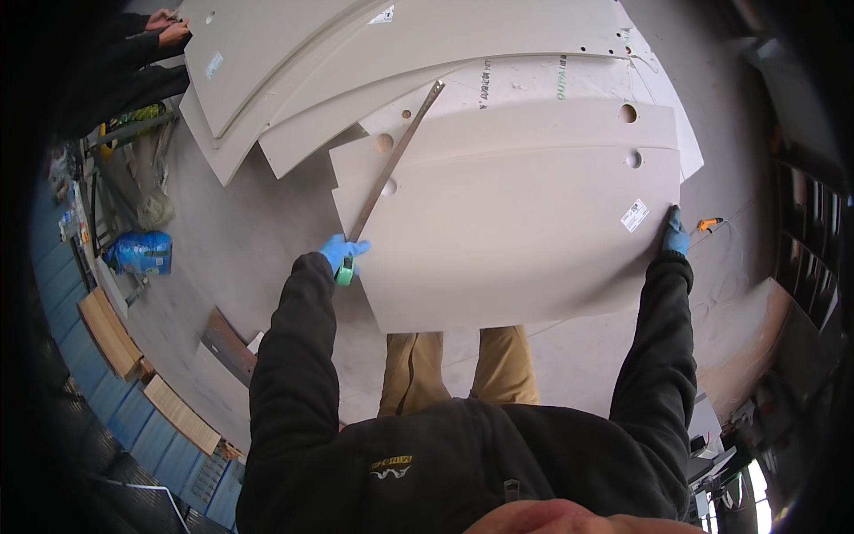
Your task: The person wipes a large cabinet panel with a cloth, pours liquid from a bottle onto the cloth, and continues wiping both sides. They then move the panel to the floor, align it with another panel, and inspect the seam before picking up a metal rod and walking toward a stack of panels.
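A large light-grey board (507,231) with a round hole and a white label lies across the front of me, its near edge above my legs. On its left edge is my blue-gloved left hand (342,253), closed, one finger stretched over the surface. A green rounded object (344,271) sits against that hand's lower side; its kind is unclear. From the same hand a long narrow strip (398,160) slants up and away over the board. My right hand (676,235), also blue-gloved, grips the right edge, its fingers partly hidden.
Another board (534,125) lies under the far edge, and more large panels (356,53) are stacked beyond. A co-worker's hands (169,28) are at the far left. An orange tool (709,224) with a cord lies right; a blue package (147,253) stands left.
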`<control>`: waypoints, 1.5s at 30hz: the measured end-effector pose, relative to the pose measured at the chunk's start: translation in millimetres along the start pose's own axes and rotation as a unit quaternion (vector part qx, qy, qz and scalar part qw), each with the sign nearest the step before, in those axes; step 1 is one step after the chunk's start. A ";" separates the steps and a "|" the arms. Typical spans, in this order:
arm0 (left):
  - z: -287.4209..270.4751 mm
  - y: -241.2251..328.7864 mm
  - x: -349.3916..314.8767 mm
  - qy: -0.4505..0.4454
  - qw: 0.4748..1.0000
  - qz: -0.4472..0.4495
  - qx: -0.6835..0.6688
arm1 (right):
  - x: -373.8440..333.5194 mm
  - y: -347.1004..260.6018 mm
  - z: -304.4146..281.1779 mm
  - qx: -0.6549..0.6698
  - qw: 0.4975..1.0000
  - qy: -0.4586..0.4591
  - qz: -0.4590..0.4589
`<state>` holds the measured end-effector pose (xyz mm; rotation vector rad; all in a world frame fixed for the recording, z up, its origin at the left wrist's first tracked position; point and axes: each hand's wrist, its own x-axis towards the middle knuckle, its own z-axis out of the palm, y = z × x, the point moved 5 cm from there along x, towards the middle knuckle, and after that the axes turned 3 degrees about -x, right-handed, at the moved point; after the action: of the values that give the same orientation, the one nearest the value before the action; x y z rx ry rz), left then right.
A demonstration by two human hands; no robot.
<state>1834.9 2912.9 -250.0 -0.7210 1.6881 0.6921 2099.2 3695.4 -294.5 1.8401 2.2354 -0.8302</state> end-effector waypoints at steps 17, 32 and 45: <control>-171.1 -168.7 -219.9 -0.010 0.996 0.070 -0.049 | -264.8 -74.8 -87.3 0.024 0.999 -0.015 -0.037; -607.5 -449.4 -270.2 0.129 0.958 0.145 -0.210 | -697.9 -494.4 78.3 0.035 0.949 -0.002 -0.312; -817.0 -722.6 -304.3 0.221 0.823 0.130 -0.508 | -1065.6 -934.0 419.4 -0.023 0.836 -0.167 -0.523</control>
<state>1941.7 1862.9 160.2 -1.4892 1.7730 1.7931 1386.7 2468.7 119.4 0.2277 2.8464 -1.0626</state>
